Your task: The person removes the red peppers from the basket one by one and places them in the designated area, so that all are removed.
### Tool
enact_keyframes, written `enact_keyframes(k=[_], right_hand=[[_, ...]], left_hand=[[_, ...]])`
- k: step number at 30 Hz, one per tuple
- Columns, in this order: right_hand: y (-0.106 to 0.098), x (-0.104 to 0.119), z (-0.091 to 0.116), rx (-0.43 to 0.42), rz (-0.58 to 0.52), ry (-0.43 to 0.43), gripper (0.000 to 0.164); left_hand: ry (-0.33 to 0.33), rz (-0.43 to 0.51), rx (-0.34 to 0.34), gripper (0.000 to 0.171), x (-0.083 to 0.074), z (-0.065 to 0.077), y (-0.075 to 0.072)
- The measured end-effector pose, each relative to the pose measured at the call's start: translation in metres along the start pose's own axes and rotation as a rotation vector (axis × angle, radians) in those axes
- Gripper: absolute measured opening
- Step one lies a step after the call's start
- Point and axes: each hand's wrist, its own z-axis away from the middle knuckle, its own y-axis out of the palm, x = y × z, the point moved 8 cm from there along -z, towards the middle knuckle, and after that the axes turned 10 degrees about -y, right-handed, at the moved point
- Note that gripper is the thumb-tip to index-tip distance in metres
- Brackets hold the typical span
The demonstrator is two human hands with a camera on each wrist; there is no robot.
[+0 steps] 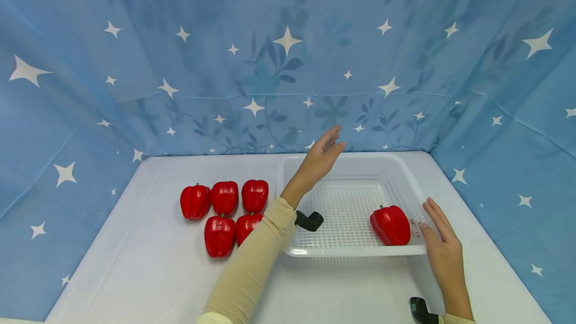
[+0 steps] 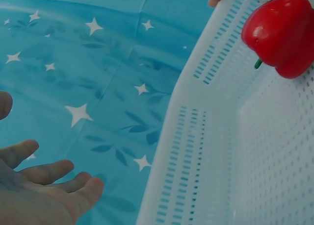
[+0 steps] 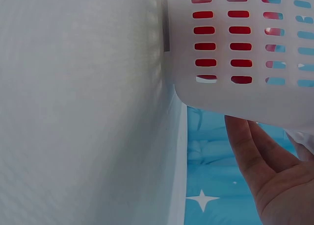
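Note:
A white perforated plastic basket (image 1: 355,252) stands on the right half of the table. Inside it, at the front right, lies one red bell pepper (image 1: 390,225) with a green stem; the left wrist view shows the same bell pepper (image 2: 279,34). Above the basket's back left part is my left hand (image 1: 318,160), fingers spread and holding nothing, as the left wrist view of the hand (image 2: 46,186) confirms. My right hand (image 1: 443,249) is at the basket's right side, its fairly straight fingers against the rim. In the right wrist view the fingertips (image 3: 238,129) are partly hidden by the rim.
Several red bell peppers (image 1: 219,236) stand in two rows on the white table (image 1: 148,264), left of the basket; my left sleeve (image 1: 256,264) partly covers one. A blue curtain (image 1: 202,54) with white stars hangs behind and on both sides.

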Motion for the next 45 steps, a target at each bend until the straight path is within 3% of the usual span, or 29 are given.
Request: enact_keyframes(k=[18, 23, 28, 37, 45], right_hand=[[0.002, -0.002, 0.001, 0.005, 0.009, 0.0, 0.054], [0.003, -0.003, 0.001, 0.009, 0.009, 0.013, 0.055], [0.003, -0.003, 0.001, 0.007, 0.001, 0.014, 0.055], [0.003, 0.001, 0.001, 0.003, -0.021, -0.009, 0.055], [0.0, -0.001, 0.0, 0.004, -0.005, -0.002, 0.055]], left_hand=[[-0.13, -0.041, 0.086, 0.065, 0.029, -0.007, 0.057], [-0.187, -0.148, 0.12, 0.067, 0.038, -0.012, 0.07], [-0.244, -0.284, 0.193, 0.068, 0.046, -0.013, 0.084], [-0.381, -0.435, 0.376, 0.069, 0.063, -0.004, 0.104], [-0.406, -0.359, 0.529, 0.052, 0.07, -0.002, 0.121]])
